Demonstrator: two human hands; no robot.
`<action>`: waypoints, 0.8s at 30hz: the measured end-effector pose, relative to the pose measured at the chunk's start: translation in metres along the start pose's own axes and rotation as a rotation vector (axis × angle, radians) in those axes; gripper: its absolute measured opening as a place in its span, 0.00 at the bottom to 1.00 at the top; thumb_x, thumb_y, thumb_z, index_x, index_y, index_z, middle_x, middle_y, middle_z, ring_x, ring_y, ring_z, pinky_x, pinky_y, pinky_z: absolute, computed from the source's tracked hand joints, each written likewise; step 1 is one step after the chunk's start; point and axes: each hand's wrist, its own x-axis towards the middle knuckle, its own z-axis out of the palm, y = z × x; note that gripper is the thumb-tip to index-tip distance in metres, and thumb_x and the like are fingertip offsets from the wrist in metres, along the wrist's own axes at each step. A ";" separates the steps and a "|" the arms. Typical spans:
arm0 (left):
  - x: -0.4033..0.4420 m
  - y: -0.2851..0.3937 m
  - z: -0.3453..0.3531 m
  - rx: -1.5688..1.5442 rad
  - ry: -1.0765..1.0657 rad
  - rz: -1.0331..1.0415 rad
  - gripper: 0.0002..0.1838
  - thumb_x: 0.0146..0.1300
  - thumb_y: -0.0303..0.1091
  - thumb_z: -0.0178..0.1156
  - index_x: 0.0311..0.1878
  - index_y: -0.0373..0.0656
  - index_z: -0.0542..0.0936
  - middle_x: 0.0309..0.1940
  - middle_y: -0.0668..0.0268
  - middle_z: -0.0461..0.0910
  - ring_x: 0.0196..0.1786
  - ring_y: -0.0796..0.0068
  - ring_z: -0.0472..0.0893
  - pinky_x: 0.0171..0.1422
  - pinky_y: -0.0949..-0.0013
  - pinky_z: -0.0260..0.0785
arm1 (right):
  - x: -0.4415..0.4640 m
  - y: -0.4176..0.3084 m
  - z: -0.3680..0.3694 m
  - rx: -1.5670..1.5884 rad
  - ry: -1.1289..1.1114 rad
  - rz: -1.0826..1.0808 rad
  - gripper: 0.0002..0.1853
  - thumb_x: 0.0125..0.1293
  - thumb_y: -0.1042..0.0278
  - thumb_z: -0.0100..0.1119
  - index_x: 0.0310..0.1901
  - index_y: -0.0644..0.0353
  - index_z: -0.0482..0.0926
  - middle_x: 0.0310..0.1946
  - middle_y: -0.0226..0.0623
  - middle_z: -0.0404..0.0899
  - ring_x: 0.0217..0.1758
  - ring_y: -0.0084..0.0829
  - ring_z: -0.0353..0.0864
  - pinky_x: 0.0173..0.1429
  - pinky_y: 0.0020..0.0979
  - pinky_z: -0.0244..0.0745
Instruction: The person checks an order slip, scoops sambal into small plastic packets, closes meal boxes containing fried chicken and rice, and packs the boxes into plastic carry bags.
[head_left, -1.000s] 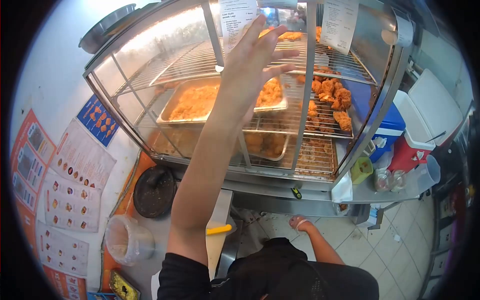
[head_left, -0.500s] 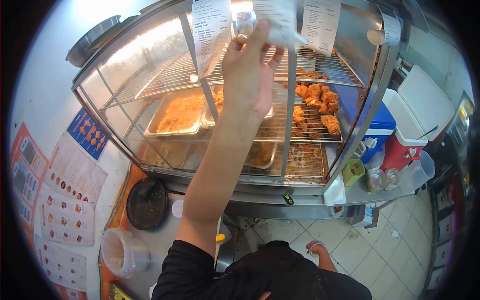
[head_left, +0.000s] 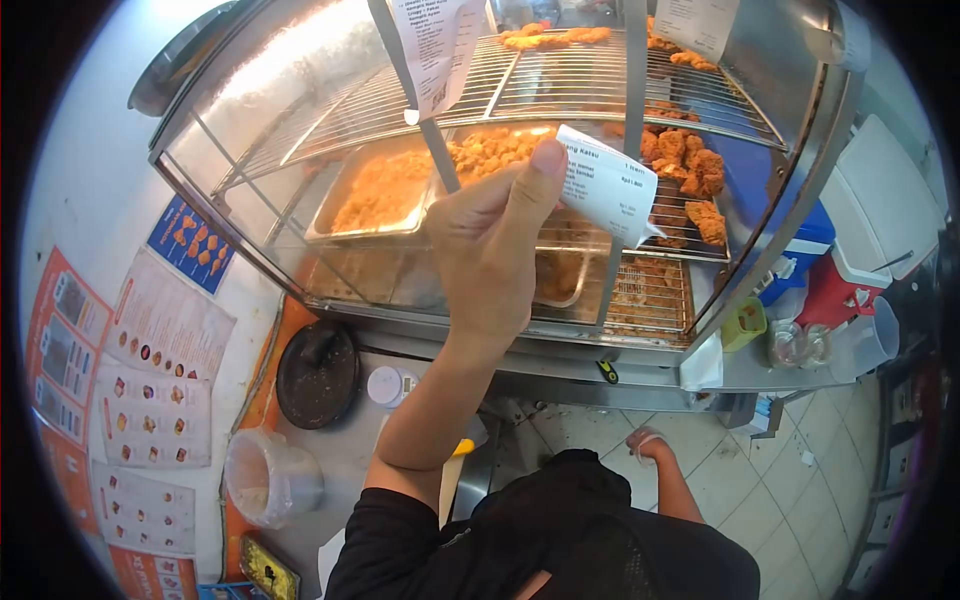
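Note:
In front of the glass display case [head_left: 640, 90], my left hand [head_left: 488, 245] is raised, its thumb and fingers pinching a printed paper receipt [head_left: 605, 192]. The slip curls at its lower end, with the printed side towards me. Behind it, trays of fried pieces [head_left: 378, 195] and racks of fried chicken [head_left: 690, 160] show through the case. My right hand [head_left: 650, 446] hangs low at my side above the tiled floor. Something thin and see-through, like a plastic glove, seems to cover it; its fingers are too small and blurred to read.
Another receipt [head_left: 435, 50] hangs on the case's frame. Below lie a black stone mortar [head_left: 318, 375], a small white scale [head_left: 390, 386] and a lined plastic bucket [head_left: 272, 478]. Blue and red cool boxes [head_left: 840, 285] stand right, beside a green container [head_left: 744, 325].
My left hand has come down from the top of the case, bringing the receipt lower. My view has tilted and shifted slightly. The right hand still hangs low.

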 end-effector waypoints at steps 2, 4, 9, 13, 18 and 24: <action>-0.004 0.003 0.000 0.029 0.036 -0.021 0.15 0.75 0.37 0.61 0.39 0.34 0.87 0.35 0.67 0.84 0.40 0.81 0.80 0.50 0.69 0.72 | 0.010 -0.010 -0.035 0.445 0.000 -0.111 0.13 0.69 0.59 0.59 0.39 0.60 0.86 0.32 0.42 0.87 0.34 0.37 0.86 0.42 0.41 0.79; -0.006 0.002 -0.001 0.076 0.048 -0.003 0.15 0.75 0.38 0.63 0.40 0.33 0.88 0.32 0.67 0.85 0.37 0.84 0.79 0.45 0.73 0.71 | -0.025 -0.089 -0.133 0.892 0.128 -0.010 0.13 0.71 0.59 0.59 0.41 0.58 0.87 0.31 0.34 0.86 0.30 0.24 0.82 0.34 0.31 0.75; -0.012 -0.011 -0.006 0.208 0.047 0.124 0.16 0.74 0.39 0.65 0.42 0.32 0.89 0.29 0.68 0.85 0.32 0.87 0.78 0.36 0.79 0.69 | -0.086 -0.209 -0.306 1.178 0.384 -0.377 0.18 0.74 0.52 0.61 0.44 0.60 0.88 0.36 0.31 0.86 0.26 0.17 0.74 0.32 0.23 0.71; -0.024 -0.015 -0.005 0.266 0.092 0.042 0.15 0.71 0.38 0.68 0.42 0.32 0.89 0.25 0.71 0.82 0.29 0.89 0.74 0.31 0.80 0.64 | -0.119 -0.289 -0.371 1.205 0.735 -0.810 0.23 0.74 0.46 0.59 0.48 0.61 0.86 0.35 0.34 0.84 0.26 0.18 0.72 0.31 0.25 0.68; -0.057 -0.040 -0.033 0.452 0.088 0.054 0.12 0.67 0.36 0.72 0.43 0.35 0.90 0.25 0.72 0.81 0.26 0.90 0.68 0.28 0.78 0.59 | -0.094 -0.349 -0.380 1.069 0.973 -0.909 0.13 0.72 0.60 0.59 0.42 0.63 0.83 0.27 0.34 0.75 0.25 0.23 0.68 0.33 0.29 0.63; -0.119 -0.026 -0.088 0.419 0.135 -0.150 0.27 0.63 0.29 0.73 0.64 0.33 0.78 0.36 0.65 0.89 0.36 0.84 0.83 0.40 0.80 0.72 | -0.071 -0.398 -0.361 0.923 0.792 -0.878 0.08 0.68 0.73 0.60 0.32 0.66 0.81 0.21 0.33 0.72 0.26 0.25 0.67 0.33 0.30 0.63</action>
